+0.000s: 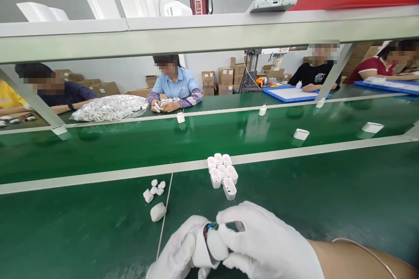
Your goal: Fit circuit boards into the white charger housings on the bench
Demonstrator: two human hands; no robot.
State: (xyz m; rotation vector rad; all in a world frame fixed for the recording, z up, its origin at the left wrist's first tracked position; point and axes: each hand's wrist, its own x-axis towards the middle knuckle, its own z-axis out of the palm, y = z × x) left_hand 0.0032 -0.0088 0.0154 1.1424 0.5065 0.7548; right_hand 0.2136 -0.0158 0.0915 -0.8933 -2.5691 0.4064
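The green worktable [294,209] fills the lower view, and its near edge is cut off by the frame. Beyond a pale rail runs a green conveyor belt [131,139]. An overhead shelf [196,30] hides the upper bodies of the people seated on the far side. A clear bag of white parts [111,107] lies on that far side.

Your right hand [268,244], gloved in white, comes in from the lower right with the bare forearm cut off at the frame. Its fingers curl inward and the fingertips are pressed together on a white plastic housing [204,255]. Your left hand [181,250], also gloved, is cropped at the bottom edge and closes round the housing from the left. White glove against white plastic makes the housing's outline hard to follow.

Just ahead of your hands stands a cluster of open white shells [222,174]. Left of them lie a rounded white cap [158,211] and some small white pieces [153,189]. Coloured wires [211,226] peek from the housing's top.
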